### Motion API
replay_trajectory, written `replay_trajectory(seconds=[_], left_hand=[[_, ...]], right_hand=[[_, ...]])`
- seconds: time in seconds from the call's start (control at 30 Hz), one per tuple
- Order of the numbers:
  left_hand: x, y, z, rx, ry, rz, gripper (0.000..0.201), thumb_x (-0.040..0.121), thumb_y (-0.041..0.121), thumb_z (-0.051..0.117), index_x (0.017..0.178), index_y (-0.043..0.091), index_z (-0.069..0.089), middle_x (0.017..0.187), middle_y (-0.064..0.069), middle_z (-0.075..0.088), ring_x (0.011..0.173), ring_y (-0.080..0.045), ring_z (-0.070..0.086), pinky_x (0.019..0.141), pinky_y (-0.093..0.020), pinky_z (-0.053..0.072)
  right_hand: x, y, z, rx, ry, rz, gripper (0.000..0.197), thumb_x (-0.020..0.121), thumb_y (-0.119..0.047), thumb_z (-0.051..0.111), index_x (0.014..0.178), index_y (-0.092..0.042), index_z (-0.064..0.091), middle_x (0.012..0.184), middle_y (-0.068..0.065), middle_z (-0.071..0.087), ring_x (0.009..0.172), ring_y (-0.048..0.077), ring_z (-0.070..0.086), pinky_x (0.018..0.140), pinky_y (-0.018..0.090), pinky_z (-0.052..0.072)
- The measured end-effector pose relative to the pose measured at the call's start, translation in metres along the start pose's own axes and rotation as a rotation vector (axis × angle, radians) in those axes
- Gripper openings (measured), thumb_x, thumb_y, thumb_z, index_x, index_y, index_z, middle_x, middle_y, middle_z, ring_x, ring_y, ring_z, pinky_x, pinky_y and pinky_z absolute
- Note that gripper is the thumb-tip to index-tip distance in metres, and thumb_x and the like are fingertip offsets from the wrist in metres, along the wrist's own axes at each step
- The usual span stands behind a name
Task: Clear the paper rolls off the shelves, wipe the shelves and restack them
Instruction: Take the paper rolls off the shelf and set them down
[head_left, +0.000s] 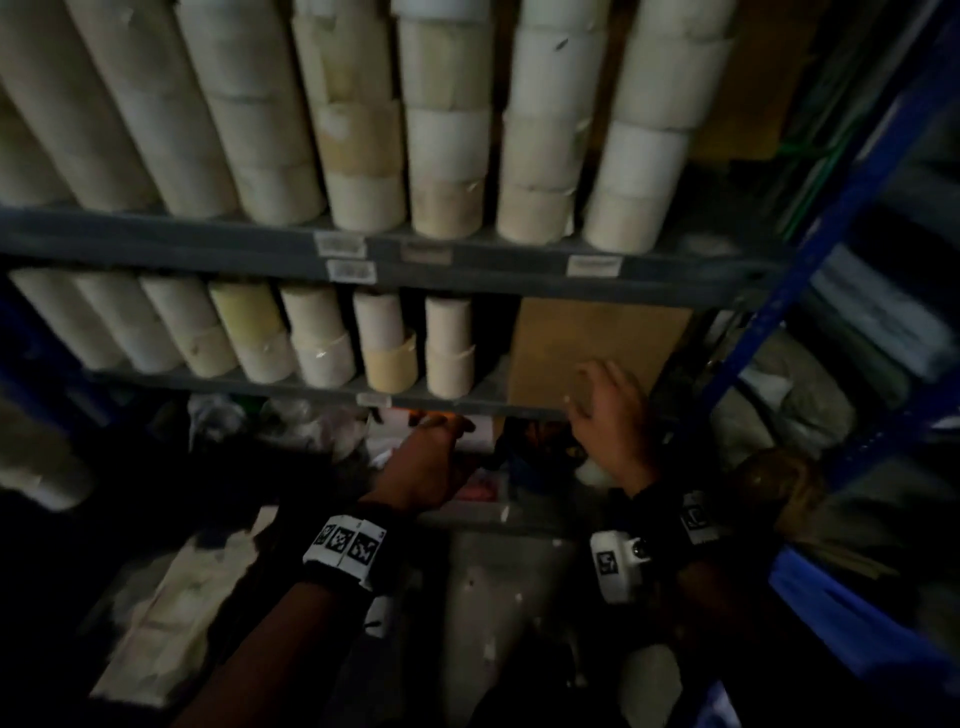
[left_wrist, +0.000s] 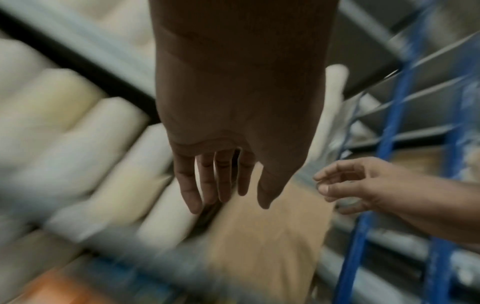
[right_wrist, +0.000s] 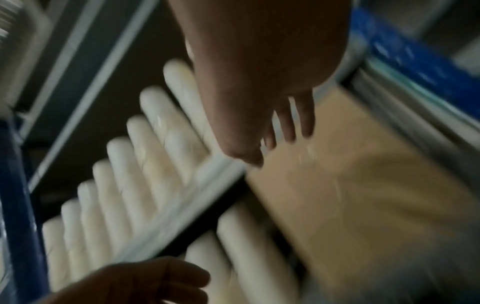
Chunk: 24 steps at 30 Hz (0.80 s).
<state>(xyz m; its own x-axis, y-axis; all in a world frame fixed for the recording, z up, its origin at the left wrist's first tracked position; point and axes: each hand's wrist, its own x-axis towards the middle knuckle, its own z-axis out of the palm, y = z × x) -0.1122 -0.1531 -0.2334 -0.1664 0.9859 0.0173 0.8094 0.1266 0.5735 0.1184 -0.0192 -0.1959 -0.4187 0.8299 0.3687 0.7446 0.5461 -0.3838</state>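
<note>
Both wrists carry checkered tags; my left hand (head_left: 426, 462) hangs loose-fingered and empty below the lower shelf's (head_left: 291, 382) front edge, and my right hand (head_left: 605, 415) spreads its fingers against the cardboard box (head_left: 587, 343) at that shelf's right end. Nothing looks cleared yet, as I judge it: paper rolls (head_left: 322, 338) stand upright along the lower shelf and in tall stacks on the upper shelf (head_left: 208, 234). Matte cream and tan cylinders on grey metal; wiping and restacking remain.
</note>
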Motion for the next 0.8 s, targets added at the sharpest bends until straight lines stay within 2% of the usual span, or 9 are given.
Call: replay_trajectory(seconds=[0.1,0.17,0.27,0.37,0.43,0.53,0.63,0.7,0.8], left_hand=[[0.048,0.063,-0.021,0.042,0.084,0.125,0.046,0.095,0.032,0.071,0.135,0.011,0.062,0.124,-0.016,0.064,0.11,-0.036,0.064,0.089,-0.041,0.052],[0.078,0.105,-0.035,0.055,0.155,0.215,0.043,0.096,0.031,0.072,0.133,0.012,0.063,0.121,-0.014,0.064,0.105,-0.034,0.065,0.087,-0.041,0.053],[0.115,0.158,-0.053,0.07,0.253,0.309,0.044,0.094,0.033,0.072,0.133,0.014,0.062,0.125,-0.011,0.064,0.102,-0.03,0.067,0.088,-0.042,0.055],[0.144,0.208,-0.069,0.076,0.36,0.383,0.046,0.095,0.031,0.072,0.136,0.014,0.059,0.123,-0.012,0.064,0.107,-0.029,0.066,0.09,-0.043,0.055],[0.161,0.234,-0.077,0.09,0.422,0.386,0.05,0.095,0.028,0.072,0.14,0.013,0.055,0.127,-0.013,0.061,0.109,-0.029,0.064,0.089,-0.04,0.053],[0.184,0.259,-0.084,0.128,0.506,0.367,0.06,0.095,0.029,0.072,0.147,0.011,0.048,0.136,-0.014,0.055,0.115,-0.031,0.062,0.09,-0.04,0.052],[0.2,0.277,-0.089,0.15,0.606,0.358,0.07,0.093,0.028,0.073,0.152,0.009,0.04,0.142,-0.018,0.048,0.124,-0.036,0.056,0.097,-0.046,0.052],[0.208,0.288,-0.095,0.16,0.689,0.362,0.08,0.093,0.029,0.074,0.157,0.006,0.032,0.147,-0.02,0.044,0.129,-0.038,0.051,0.105,-0.046,0.049],[0.22,0.302,-0.106,0.143,0.788,0.363,0.092,0.093,0.031,0.075,0.162,0.005,0.019,0.151,-0.023,0.037,0.136,-0.039,0.045,0.112,-0.045,0.046]], right_hand=[[0.045,0.036,-0.057,-0.087,0.185,-0.004,0.045,0.088,-0.024,0.073,0.127,-0.009,0.06,0.126,0.017,0.057,0.116,0.041,0.054,0.091,0.051,0.052],[0.074,0.06,-0.089,-0.142,0.213,0.001,0.053,0.087,-0.02,0.073,0.135,-0.006,0.055,0.133,0.02,0.052,0.122,0.042,0.05,0.093,0.052,0.049],[0.11,0.096,-0.112,-0.264,0.141,-0.068,0.061,0.092,-0.022,0.068,0.146,-0.005,0.046,0.148,0.02,0.041,0.134,0.043,0.044,0.105,0.054,0.046],[0.139,0.127,-0.112,-0.302,0.035,-0.173,0.064,0.102,-0.032,0.059,0.156,-0.004,0.037,0.159,0.022,0.038,0.147,0.042,0.033,0.125,0.052,0.024],[0.151,0.142,-0.108,-0.348,-0.025,-0.207,0.065,0.107,-0.037,0.048,0.161,-0.008,0.029,0.165,0.017,0.031,0.154,0.037,0.025,0.129,0.049,0.013],[0.159,0.157,-0.104,-0.365,0.013,-0.277,0.058,0.109,-0.038,0.033,0.16,-0.012,0.035,0.162,0.014,0.039,0.15,0.037,0.036,0.125,0.051,0.023],[0.166,0.166,-0.099,-0.342,0.108,-0.323,0.052,0.106,-0.033,0.038,0.153,-0.014,0.049,0.154,0.013,0.052,0.14,0.037,0.05,0.117,0.052,0.037],[0.17,0.168,-0.096,-0.343,0.128,-0.321,0.046,0.108,-0.03,0.045,0.151,-0.017,0.052,0.154,0.011,0.053,0.139,0.036,0.051,0.116,0.052,0.038],[0.174,0.171,-0.095,-0.363,0.087,-0.318,0.046,0.109,-0.035,0.045,0.153,-0.022,0.05,0.156,0.008,0.05,0.143,0.033,0.047,0.118,0.05,0.035]])
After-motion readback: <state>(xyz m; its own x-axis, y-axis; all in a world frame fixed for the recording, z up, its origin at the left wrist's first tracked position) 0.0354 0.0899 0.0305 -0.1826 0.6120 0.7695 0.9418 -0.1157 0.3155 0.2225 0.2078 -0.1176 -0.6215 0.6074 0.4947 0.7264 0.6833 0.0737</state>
